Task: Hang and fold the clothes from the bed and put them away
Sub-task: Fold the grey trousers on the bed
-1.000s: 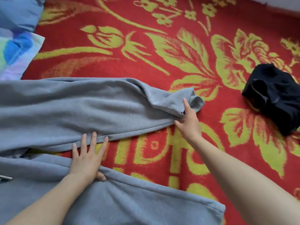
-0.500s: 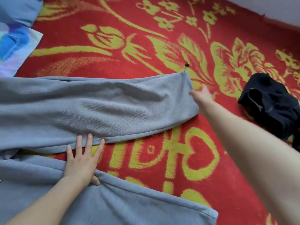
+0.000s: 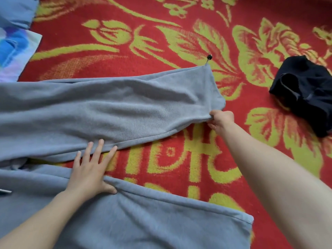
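Head view: grey trousers (image 3: 107, 108) lie spread flat across the red bedspread (image 3: 161, 51), legs pointing right, far leg's cuff approx mid-bed. L hand (image 3: 89, 175) is flat, fingers straight, pressing btwn the two legs. R hand (image 3: 221, 119) pinches the near corner of the far cuff. Looks early: trousers laid out but not folded, black garment (image 3: 305, 92) crumpled far right, untouched. Folding, hanging & putting away all left.

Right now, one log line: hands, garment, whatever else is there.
left hand: flat on grey trousers | right hand: pinches far leg hem | fold: not yet begun | black garment: crumpled, apart, on red blanket
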The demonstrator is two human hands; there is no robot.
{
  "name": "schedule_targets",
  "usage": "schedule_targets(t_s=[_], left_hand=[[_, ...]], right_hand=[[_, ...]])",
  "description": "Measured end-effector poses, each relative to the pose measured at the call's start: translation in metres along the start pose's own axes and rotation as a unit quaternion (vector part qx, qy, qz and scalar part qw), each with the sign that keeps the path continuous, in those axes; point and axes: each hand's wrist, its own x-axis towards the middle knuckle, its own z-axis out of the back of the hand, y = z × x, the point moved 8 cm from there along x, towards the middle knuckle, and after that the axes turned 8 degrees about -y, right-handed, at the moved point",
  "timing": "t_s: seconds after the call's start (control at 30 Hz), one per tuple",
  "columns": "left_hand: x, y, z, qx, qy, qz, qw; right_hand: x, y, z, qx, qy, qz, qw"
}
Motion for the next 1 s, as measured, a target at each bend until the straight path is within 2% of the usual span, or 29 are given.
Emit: schedule_targets(t_s=[0.1,0.17,0.27,0.33,0.43,0.5,0.63,0.7,0.77,0.9,1.0], left_hand=[[-0.012,-0.005,0.018,-0.029,-0.063,-0.023,0.997],[-0.020,-0.017,0.025,-0.031,-0.125,-0.078,0.989],[-0.033,-0.038,0.043,-0.036,-0.216,-0.130,0.967],[-0.038,-0.053,0.053,-0.066,-0.256,-0.148,0.953],[-0.045,-0.075,0.049,-0.071,-0.248,-0.163,0.952],[-0.048,-0.078,0.041,-0.065,-0.235,-0.152,0.958],[-0.062,-0.075,0.032,-0.080,-0.231,-0.107,0.964],[-0.080,-0.076,0.026,-0.073,-0.231,-0.085,0.966],[-0.105,-0.073,0.014,-0.058,-0.212,-0.059,0.974],[-0.164,-0.064,-0.020,-0.055,-0.168,-0.011,0.984],[-0.207,-0.073,-0.040,-0.081,-0.162,-0.042,0.983]], right_hand=[[-0.002,0.006,0.033,0.022,-0.066,0.059,0.996],[-0.002,0.014,0.056,0.030,-0.071,0.088,0.993],[0.001,0.011,0.095,0.080,-0.074,0.067,0.992],[0.001,-0.008,0.127,0.086,-0.111,0.041,0.989],[0.002,-0.057,0.163,0.067,-0.127,-0.016,0.990],[0.000,-0.083,0.173,0.010,-0.114,-0.026,0.993],[-0.020,-0.105,0.179,-0.147,-0.085,0.070,0.983],[-0.046,-0.124,0.185,-0.261,-0.073,0.110,0.956],[-0.077,-0.154,0.197,-0.347,-0.068,0.110,0.929],[-0.136,-0.209,0.221,-0.393,-0.075,0.072,0.913],[-0.165,-0.234,0.237,-0.387,-0.094,0.043,0.916]])
